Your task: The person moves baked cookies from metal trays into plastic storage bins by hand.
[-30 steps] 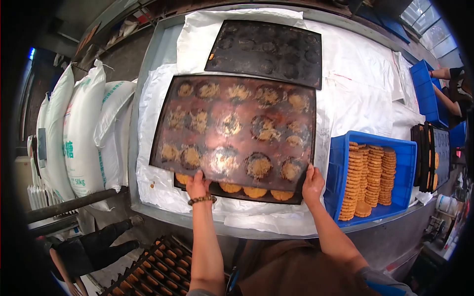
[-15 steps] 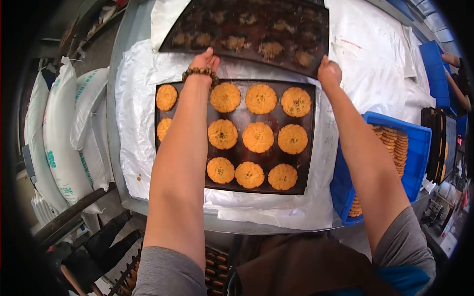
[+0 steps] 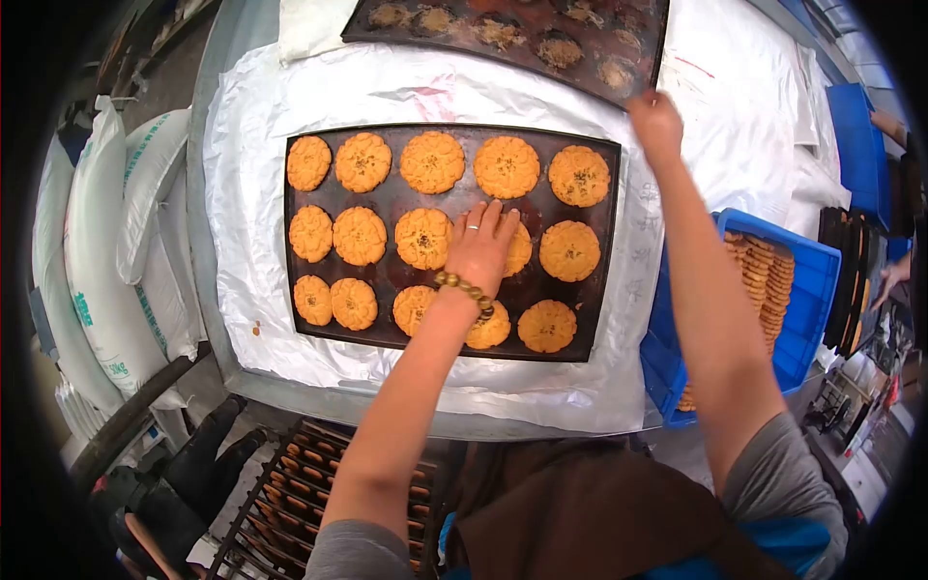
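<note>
The left hand (image 3: pixel 480 253), palm down with fingers extended and slightly spread, lies over the middle of a dark metal tray (image 3: pixel 532 208); whether it grips a cookie cannot be told. The right hand (image 3: pixel 657 128) is curled at the corner of a crumb-crusted tray (image 3: pixel 541 19) beyond; blur hides its grip. Around and beneath the left hand sit fifteen round, crinkled cookies (image 3: pixel 423 238), in three rows of five. Under both trays, wrinkled white sheeting (image 3: pixel 246 193) covers the table (image 3: pixel 300 398). Right of the right forearm, one blue plastic crate (image 3: pixel 817 290) holds stacked cookies (image 3: pixel 757 280).
</note>
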A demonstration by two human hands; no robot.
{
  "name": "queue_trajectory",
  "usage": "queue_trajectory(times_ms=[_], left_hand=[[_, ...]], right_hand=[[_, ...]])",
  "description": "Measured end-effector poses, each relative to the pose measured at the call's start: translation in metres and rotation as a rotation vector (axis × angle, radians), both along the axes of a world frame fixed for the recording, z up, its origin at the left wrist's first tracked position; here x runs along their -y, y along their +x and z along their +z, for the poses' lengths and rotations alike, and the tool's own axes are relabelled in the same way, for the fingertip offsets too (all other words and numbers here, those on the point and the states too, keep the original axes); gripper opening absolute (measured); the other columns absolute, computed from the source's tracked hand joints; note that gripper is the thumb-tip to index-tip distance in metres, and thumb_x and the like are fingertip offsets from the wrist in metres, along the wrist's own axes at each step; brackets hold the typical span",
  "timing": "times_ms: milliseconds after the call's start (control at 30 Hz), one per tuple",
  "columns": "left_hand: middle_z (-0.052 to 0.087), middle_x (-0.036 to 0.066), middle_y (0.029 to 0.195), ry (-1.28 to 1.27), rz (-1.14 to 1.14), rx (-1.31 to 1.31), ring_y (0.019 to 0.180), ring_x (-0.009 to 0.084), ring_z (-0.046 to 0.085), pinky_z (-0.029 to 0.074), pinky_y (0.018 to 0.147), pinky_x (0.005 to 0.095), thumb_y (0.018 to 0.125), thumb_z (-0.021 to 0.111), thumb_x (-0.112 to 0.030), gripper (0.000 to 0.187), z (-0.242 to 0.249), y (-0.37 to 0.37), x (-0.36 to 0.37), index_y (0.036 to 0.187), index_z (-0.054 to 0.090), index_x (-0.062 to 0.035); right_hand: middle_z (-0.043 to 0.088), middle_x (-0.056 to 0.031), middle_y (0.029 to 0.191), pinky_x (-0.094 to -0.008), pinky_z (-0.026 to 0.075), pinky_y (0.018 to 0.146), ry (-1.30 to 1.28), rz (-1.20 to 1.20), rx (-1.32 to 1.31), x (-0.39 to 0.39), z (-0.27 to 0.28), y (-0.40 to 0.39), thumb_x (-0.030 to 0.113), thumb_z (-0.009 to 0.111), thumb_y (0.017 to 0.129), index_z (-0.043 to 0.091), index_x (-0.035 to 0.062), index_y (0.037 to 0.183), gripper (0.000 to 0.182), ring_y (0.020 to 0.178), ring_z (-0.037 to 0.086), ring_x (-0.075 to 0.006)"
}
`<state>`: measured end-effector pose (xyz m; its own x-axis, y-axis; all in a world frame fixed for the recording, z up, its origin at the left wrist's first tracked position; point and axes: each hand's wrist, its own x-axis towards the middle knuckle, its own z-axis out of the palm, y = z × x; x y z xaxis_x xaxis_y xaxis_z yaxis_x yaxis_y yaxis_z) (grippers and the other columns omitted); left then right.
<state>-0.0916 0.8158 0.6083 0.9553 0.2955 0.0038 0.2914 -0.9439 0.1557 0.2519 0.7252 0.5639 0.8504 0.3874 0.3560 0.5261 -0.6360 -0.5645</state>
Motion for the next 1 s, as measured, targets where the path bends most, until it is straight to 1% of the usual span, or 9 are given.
queue_trajectory(times_ms=[100,133,267,367,533,700,867,933,1000], left_hand=[[0.057,0.015,0.12,-0.061,0.092,-0.063,0.115,0.0326,0.055,0.039,0.108,0.0481,0.087,0.062,-0.009,0.047,-0.003,0.01,0.007,0.134,0.054,-0.0054],[0.054,0.017,0.121,-0.026,0.095,-0.106,0.117,0.0339,0.052,0.041,0.105,0.0472,0.07,0.084,-0.011,0.077,-0.009,0.011,0.006,0.138,0.048,-0.0056],[0.051,0.018,0.127,-0.469,0.347,-0.453,0.113,0.0378,0.059,0.05,0.098,0.0442,0.07,0.087,-0.013,0.071,0.034,0.02,-0.001,0.13,0.05,-0.0055],[0.046,0.017,0.135,-0.591,0.494,-0.266,0.112,0.0382,0.061,0.053,0.096,0.0432,0.072,0.087,-0.014,0.075,0.037,-0.012,-0.022,0.135,0.048,-0.0063],[0.042,0.016,0.14,-0.361,0.689,-0.363,0.113,0.0368,0.061,0.053,0.098,0.0422,0.071,0.089,-0.018,0.081,0.05,-0.04,-0.067,0.14,0.049,-0.0068],[0.044,0.015,0.136,-0.378,0.733,-0.522,0.117,0.0356,0.058,0.051,0.1,0.0417,0.069,0.091,-0.021,0.079,0.059,-0.028,-0.075,0.136,0.052,-0.0059],[0.047,0.018,0.131,-0.209,0.579,-0.625,0.118,0.0343,0.055,0.048,0.104,0.0402,0.067,0.092,-0.021,0.073,0.061,-0.026,-0.073,0.129,0.056,-0.0056],[0.048,0.017,0.129,-0.544,0.571,-0.361,0.115,0.0344,0.056,0.047,0.106,0.0397,0.067,0.093,-0.021,0.072,0.043,-0.027,-0.081,0.126,0.056,-0.0058],[0.049,0.017,0.13,-0.525,0.614,-0.27,0.117,0.0348,0.055,0.046,0.107,0.0398,0.066,0.093,-0.022,0.075,0.042,-0.01,-0.096,0.128,0.054,-0.0057]], right_hand=[[0.068,-0.0199,0.082,-0.0481,0.051,0.075,-0.093,0.157,-0.218,0.028,0.034,-0.094,0.026,0.069,0.082,0.066,0.0,0.097,0.03,0.082,0.064,-0.0403],[0.066,-0.0202,0.084,-0.0487,0.05,0.078,-0.209,0.168,-0.258,0.041,0.043,-0.122,0.025,0.073,0.08,0.066,-0.0006,0.098,0.032,0.082,0.062,-0.0409],[0.062,-0.0208,0.104,-0.0457,0.048,0.087,-0.357,0.282,-0.343,0.08,0.047,-0.197,0.026,0.081,0.075,0.062,-0.0002,0.113,0.05,0.101,0.056,-0.0392],[0.058,-0.0195,0.115,-0.0442,0.048,0.092,-0.445,0.328,-0.343,0.084,0.051,-0.217,0.024,0.088,0.069,0.059,0.0003,0.122,0.065,0.111,0.051,-0.0381],[0.055,-0.0169,0.117,-0.0435,0.047,0.093,-0.525,0.256,-0.4,0.079,0.054,-0.217,0.023,0.094,0.058,0.057,-0.0005,0.125,0.08,0.11,0.05,-0.0371],[0.058,-0.0174,0.099,-0.0456,0.047,0.088,-0.457,0.39,-0.465,0.079,0.048,-0.203,0.031,0.094,0.056,0.069,0.0001,0.101,0.06,0.099,0.052,-0.0375],[0.062,-0.0202,0.103,-0.0461,0.046,0.089,-0.296,0.424,-0.365,0.041,0.044,-0.145,0.037,0.093,0.058,0.071,0.0001,0.094,0.056,0.102,0.055,-0.0388],[0.064,-0.021,0.108,-0.0462,0.045,0.09,-0.298,0.402,-0.364,0.023,0.031,-0.114,0.039,0.092,0.059,0.071,-0.0006,0.096,0.058,0.105,0.055,-0.0389],[0.064,-0.0213,0.117,-0.0462,0.043,0.094,-0.566,0.431,-0.384,0.011,0.014,-0.095,0.046,0.09,0.061,0.07,-0.0024,0.096,0.063,0.109,0.056,-0.0387]])
